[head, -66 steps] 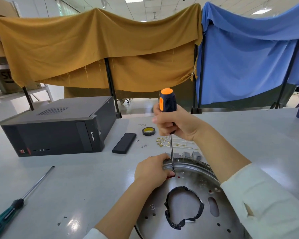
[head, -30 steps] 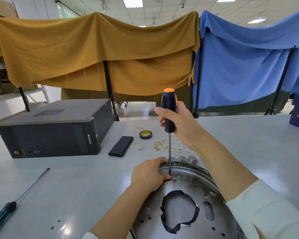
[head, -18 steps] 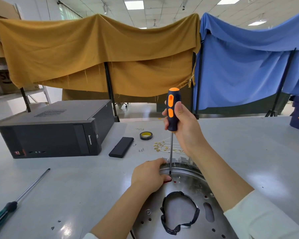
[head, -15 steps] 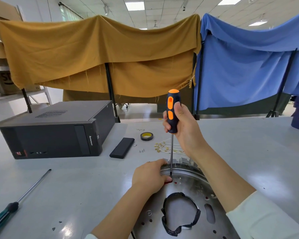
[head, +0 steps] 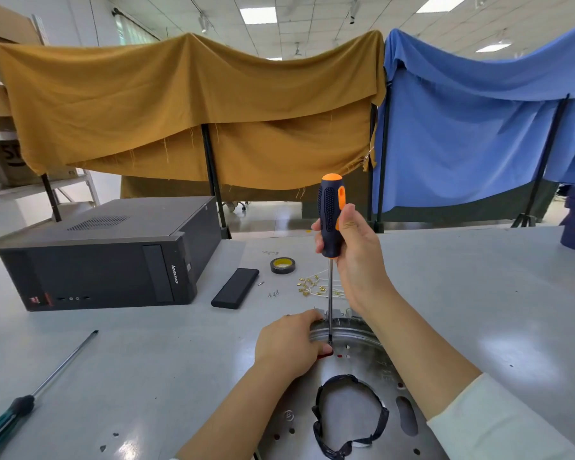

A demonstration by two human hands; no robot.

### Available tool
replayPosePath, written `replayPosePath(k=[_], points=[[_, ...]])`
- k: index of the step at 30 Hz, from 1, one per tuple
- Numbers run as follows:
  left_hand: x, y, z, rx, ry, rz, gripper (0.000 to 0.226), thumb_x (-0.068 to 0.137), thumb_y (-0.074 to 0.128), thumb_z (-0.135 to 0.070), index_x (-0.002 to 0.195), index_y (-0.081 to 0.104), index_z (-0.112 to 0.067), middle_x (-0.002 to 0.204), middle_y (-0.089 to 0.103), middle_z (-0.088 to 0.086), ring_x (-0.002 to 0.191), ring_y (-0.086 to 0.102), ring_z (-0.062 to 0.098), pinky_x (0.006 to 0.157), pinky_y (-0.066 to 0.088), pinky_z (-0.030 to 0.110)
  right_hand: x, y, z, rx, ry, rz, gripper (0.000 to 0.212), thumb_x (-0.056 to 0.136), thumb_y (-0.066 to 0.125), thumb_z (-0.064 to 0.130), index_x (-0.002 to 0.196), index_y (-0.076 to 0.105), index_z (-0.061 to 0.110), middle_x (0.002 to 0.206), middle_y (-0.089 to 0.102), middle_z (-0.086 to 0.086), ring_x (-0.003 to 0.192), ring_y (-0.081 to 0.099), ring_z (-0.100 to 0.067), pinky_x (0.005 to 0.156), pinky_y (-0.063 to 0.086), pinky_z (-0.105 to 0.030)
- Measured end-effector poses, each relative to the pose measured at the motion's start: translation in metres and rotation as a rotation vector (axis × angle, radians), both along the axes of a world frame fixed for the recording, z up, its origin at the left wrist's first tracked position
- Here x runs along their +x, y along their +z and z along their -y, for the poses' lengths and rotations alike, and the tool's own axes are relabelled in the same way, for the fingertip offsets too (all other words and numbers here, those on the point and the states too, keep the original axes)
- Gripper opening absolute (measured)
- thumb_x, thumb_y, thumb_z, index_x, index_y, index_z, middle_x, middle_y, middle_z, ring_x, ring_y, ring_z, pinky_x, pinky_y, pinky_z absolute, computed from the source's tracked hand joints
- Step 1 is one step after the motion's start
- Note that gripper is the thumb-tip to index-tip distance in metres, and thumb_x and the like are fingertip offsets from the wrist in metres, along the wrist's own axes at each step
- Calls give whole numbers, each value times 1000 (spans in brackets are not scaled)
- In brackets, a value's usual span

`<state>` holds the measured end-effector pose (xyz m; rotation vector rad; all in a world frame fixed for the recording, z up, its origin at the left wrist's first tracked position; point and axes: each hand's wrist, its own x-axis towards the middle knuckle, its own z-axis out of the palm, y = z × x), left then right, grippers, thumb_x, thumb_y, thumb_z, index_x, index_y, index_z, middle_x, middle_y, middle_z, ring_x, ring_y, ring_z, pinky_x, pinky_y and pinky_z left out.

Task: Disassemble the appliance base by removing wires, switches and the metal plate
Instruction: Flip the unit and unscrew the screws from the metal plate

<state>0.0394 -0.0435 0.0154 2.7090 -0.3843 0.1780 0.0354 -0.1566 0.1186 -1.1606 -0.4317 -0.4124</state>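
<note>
Round, shiny metal plate (head: pixel 362 363) flat on the grey table (head: pixel 146 353), near edge. Left hand (head: pixel 289 346) curled over its far rim, gripping. Right hand (head: pixel 352 250) wrapped round the ribbed black-orange screwdriver (head: pixel 331 217), held upright, tip on the plate beside the left fingers.

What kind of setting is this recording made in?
Probably a workshop or teardown station in a large hall: a grey worktable with a desktop computer case, loose screws and a spare screwdriver, fabric-draped partition racks behind, office-style ceiling lights above.
</note>
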Motion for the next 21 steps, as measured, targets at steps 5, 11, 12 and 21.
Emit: replayPosePath(k=[5, 11, 12, 21], points=[[0, 0, 0, -9, -8, -1, 43, 77, 62, -52, 117, 47, -43, 107, 63, -8, 100, 57, 18, 70, 38, 26, -1, 7, -2, -87, 94, 3, 57, 82, 49, 57, 113, 46, 9, 77, 54, -4, 56, 43, -12, 58, 39, -27], [1, 0, 0, -14, -2, -9, 46, 77, 62, -54, 118, 46, -45, 109, 62, -8, 102, 56, 18, 72, 36, 25, 1, 1, 0, -113, 11, 54, 37, 78, 61, 39, 102, 47, 15, 78, 57, -4, 60, 48, -13, 61, 44, -27], [1, 0, 0, -9, -3, -8, 46, 77, 62, -54, 119, 46, -45, 110, 62, -7, 102, 56, 18, 72, 37, 25, 2, 1, 0, -117, -8, 54, 34, 80, 58, 41, 102, 50, 17, 81, 60, -2, 64, 51, -12, 63, 45, -26], [0, 0, 0, 4, -3, 0, 45, 77, 62, -53, 118, 45, -45, 108, 63, -7, 102, 56, 18, 72, 37, 26, -1, 4, 2, -112, 17, 78, 49, 80, 58, 47, 105, 41, 9, 74, 48, -1, 55, 42, -12, 52, 39, -24]])
